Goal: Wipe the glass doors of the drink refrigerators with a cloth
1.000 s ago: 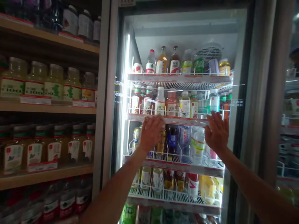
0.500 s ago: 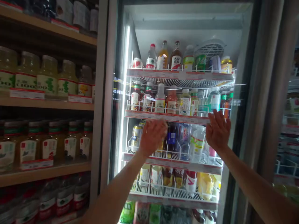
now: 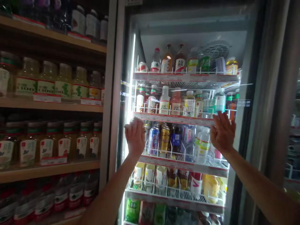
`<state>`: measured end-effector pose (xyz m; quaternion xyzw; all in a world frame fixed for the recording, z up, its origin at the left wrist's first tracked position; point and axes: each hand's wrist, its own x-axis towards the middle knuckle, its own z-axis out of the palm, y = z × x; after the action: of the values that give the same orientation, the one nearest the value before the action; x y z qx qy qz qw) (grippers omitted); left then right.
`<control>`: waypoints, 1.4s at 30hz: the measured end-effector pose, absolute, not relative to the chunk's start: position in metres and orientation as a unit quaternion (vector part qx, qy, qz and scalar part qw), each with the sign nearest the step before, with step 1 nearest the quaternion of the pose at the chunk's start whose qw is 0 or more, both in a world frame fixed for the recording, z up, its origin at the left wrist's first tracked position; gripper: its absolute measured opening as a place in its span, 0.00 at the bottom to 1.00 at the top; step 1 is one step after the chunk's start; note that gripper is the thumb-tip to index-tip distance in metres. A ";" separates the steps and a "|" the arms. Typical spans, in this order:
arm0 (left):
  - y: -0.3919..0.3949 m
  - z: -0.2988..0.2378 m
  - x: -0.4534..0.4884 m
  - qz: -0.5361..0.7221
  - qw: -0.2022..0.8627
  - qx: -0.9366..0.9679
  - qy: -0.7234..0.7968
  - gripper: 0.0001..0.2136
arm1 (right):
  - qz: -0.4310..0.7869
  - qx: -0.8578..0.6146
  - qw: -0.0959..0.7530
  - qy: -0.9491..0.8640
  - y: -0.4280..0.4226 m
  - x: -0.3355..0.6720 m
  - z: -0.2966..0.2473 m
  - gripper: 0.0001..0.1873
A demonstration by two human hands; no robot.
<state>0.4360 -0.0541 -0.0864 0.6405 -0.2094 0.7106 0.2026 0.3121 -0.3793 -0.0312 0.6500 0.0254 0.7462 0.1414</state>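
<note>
Left hand [image 3: 134,137]: fingers bent forward and bunched, near the left end of the shelf edge. From here I can't tell whether it grips anything.

Right hand [image 3: 222,132]: open, fingers spread and upright, holding nothing, its fingertips just below the shelf edge.

Shelf edge: the red price strip [image 3: 173,118] runs between my hands, just above both.

Nearest left hand: a blue can [image 3: 153,141] and a gold can [image 3: 164,139], upright on the wire rack, just to its right.

Nearest right hand: a clear water bottle [image 3: 202,145], just to its left.

Above: plastic drink bottles [image 3: 165,101] stand in rows.

Around: the glass-door drinks cooler [image 3: 112,93] frames everything.

Far left: wooden shelves [image 3: 51,105] carry juice jars [image 3: 63,82].
</note>
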 end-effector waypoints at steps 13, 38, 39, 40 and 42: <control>-0.065 -0.142 0.416 0.645 0.002 0.594 -0.481 0.19 | 0.659 0.732 0.148 0.093 -0.352 0.307 -0.098 0.34; -0.061 -0.160 0.418 0.625 -0.020 0.579 -0.523 0.18 | 0.676 0.714 0.149 0.104 -0.354 0.310 -0.097 0.34; -0.058 -0.149 0.421 0.633 0.003 0.593 -0.497 0.18 | 0.678 0.710 0.157 0.106 -0.355 0.310 -0.097 0.35; -0.055 -0.136 0.425 0.652 0.051 0.614 -0.441 0.19 | 0.678 0.709 0.162 0.105 -0.355 0.310 -0.097 0.35; -0.053 -0.112 0.431 0.690 0.168 0.636 -0.302 0.21 | 0.675 0.713 0.162 0.095 -0.355 0.310 -0.097 0.35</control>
<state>0.4315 -0.0526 -0.1121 0.6361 -0.3024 0.6898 0.1676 0.3104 -0.3549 -0.0969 0.7133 0.0954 0.6752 0.1618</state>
